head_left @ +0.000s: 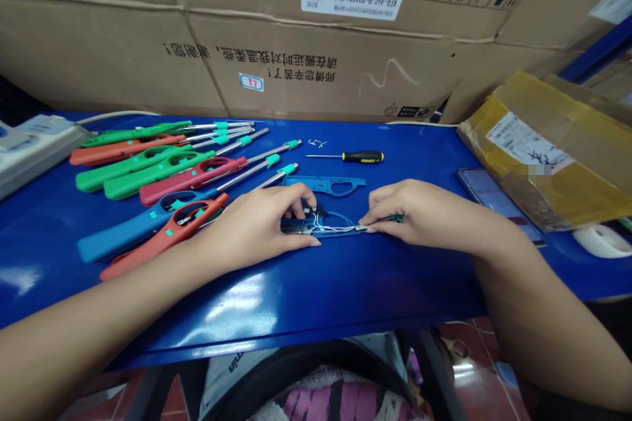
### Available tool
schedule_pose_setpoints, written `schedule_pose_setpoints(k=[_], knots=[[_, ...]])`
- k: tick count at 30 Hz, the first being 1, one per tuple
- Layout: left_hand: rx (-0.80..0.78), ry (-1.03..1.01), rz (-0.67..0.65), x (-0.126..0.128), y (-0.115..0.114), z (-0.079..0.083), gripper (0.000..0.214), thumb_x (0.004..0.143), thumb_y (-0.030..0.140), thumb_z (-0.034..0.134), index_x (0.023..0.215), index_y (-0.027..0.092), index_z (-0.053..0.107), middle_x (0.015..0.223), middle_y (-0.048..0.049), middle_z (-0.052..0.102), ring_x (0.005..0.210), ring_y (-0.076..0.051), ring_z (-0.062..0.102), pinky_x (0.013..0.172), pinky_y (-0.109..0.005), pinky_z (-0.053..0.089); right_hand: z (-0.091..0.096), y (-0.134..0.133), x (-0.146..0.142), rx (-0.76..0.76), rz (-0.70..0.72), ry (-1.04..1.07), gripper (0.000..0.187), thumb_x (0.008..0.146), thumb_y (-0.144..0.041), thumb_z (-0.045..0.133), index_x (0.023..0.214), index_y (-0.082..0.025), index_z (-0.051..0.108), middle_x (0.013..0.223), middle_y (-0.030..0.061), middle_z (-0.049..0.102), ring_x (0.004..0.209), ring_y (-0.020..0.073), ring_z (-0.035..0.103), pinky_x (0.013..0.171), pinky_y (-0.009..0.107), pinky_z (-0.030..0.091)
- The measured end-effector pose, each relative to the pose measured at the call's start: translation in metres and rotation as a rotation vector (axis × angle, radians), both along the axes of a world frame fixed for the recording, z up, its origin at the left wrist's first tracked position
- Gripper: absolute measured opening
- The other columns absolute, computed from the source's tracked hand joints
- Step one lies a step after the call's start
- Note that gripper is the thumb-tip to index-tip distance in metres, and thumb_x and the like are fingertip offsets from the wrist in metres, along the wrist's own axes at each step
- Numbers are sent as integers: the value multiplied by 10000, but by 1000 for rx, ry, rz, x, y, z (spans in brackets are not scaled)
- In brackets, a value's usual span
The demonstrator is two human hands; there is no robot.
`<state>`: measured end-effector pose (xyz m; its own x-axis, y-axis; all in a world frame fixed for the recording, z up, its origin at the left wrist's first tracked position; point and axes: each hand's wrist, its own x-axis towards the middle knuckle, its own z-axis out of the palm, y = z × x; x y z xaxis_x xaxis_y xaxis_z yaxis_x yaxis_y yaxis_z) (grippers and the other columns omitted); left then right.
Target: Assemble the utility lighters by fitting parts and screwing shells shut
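Note:
An opened blue lighter half-shell (340, 231) lies on the blue table, with white wires and a dark part inside it. My left hand (269, 220) grips its left end, thumb along the near edge and fingers bent over the far side. The fingers of my right hand (405, 214) pinch the metal tube at the shell's right end; a bit of green shows beneath them, and most of the tube is hidden. Just beyond lies the other blue half-shell (323, 184). A screwdriver (363, 157) with a black and yellow handle rests farther back, near several small screws (316, 143).
Several long-necked lighters (192, 181) in green, red, orange and blue lie at the left. A white power strip (42, 148) sits at the left edge. To the right are a phone (498, 204), a taped carton (538, 151) and a white mouse (602, 241). Large cardboard (276, 33) stands behind.

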<state>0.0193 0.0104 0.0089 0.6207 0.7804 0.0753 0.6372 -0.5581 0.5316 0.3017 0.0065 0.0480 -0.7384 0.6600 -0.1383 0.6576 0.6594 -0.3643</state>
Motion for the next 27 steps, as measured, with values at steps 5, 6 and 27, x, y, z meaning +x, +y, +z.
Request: schedule_pose_setpoints(k=[5, 6, 27], knots=[[-37, -23, 31, 1, 2, -3, 521, 770, 570, 793, 1149, 257, 617, 923, 11, 693, 833, -191, 667, 697, -301, 485, 1, -2, -2, 23, -18, -45, 186, 895, -114, 656, 960, -226, 789, 947, 14, 752, 839, 166, 687, 712, 284, 460], [-40, -23, 37, 1, 2, -4, 529, 764, 571, 797, 1153, 259, 621, 916, 13, 692, 826, -190, 665, 693, -302, 482, 0, -2, -3, 29, -24, -49, 181, 896, -111, 652, 950, -221, 785, 952, 13, 751, 843, 166, 687, 712, 284, 457], [0, -104, -7, 4, 0, -11, 400, 835, 442, 758, 1125, 176, 687, 968, -48, 680, 874, -209, 650, 817, -339, 534, -18, 16, -6, -137, -162, 219, 171, 896, -342, 701, 814, -193, 714, 877, 16, 728, 822, 163, 644, 745, 290, 446]])
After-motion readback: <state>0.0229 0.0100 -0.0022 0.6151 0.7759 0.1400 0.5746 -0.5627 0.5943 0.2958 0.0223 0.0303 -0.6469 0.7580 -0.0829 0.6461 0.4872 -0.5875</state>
